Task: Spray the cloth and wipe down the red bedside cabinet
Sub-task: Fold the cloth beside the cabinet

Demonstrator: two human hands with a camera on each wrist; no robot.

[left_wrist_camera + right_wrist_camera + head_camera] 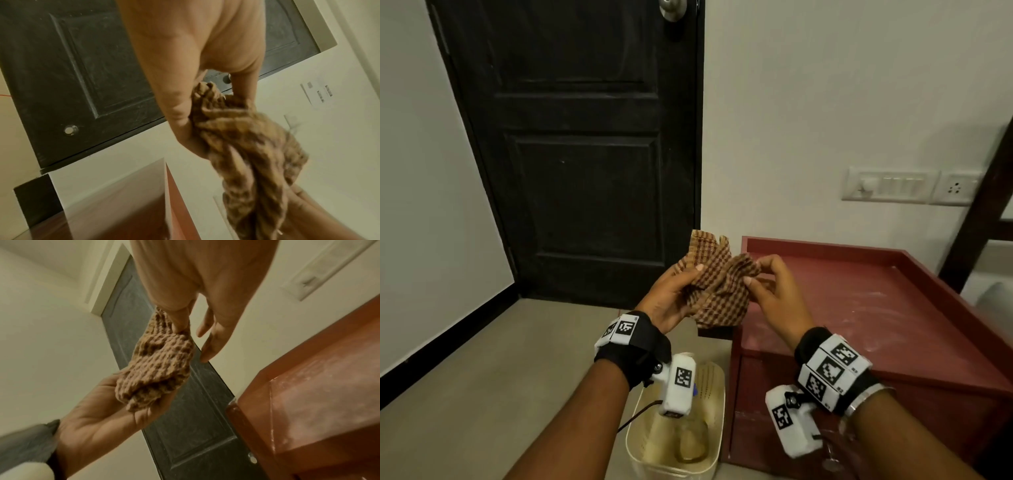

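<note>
A brown checked cloth (717,284) hangs crumpled in the air between both hands, left of the red bedside cabinet (876,308). My left hand (688,272) grips its left side, thumb on top and fingers behind it. My right hand (763,274) pinches the cloth's right edge between thumb and forefinger. In the left wrist view the cloth (246,138) bunches below my left hand (185,104). The right wrist view shows the right hand (180,316) pinching the cloth (160,363), with the other fingers spread. The cabinet's recessed top (308,386) carries pale dusty smears.
A cream plastic basket (714,455) stands on the floor against the cabinet's left front, its contents partly hidden by my left wrist. A black door (585,154) is straight ahead. A switch panel (893,185) is on the wall, and a dark wooden frame (983,219) stands at right.
</note>
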